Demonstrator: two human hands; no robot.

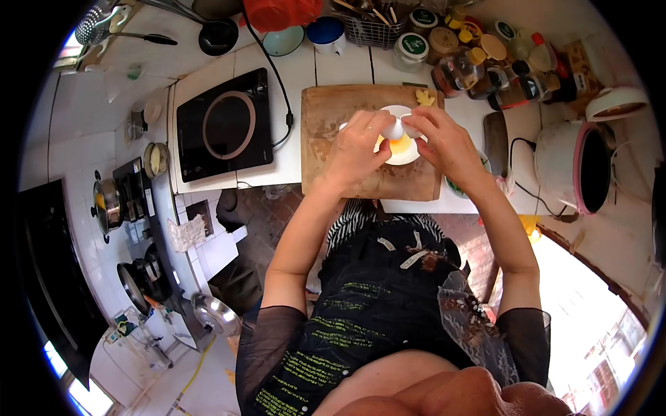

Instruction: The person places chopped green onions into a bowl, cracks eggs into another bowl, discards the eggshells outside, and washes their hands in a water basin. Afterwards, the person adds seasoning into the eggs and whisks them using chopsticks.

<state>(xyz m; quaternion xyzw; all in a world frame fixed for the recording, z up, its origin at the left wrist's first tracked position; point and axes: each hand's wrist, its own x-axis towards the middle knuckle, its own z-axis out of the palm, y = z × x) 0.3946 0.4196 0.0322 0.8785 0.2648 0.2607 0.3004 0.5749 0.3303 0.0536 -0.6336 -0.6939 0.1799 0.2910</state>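
Black-clad torso [354, 305], eggshell halves [393, 130] in left grip [359, 139], right grip [444, 139], yolk [400, 144] below

Glare whitens the lower right; edges bow into black.

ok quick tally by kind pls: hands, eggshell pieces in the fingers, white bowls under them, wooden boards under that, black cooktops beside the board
Hands: 2 (left hand, right hand)
Eggshell pieces: 2
White bowl: 1
Wooden board: 1
Black cooktop: 1
Total: 7
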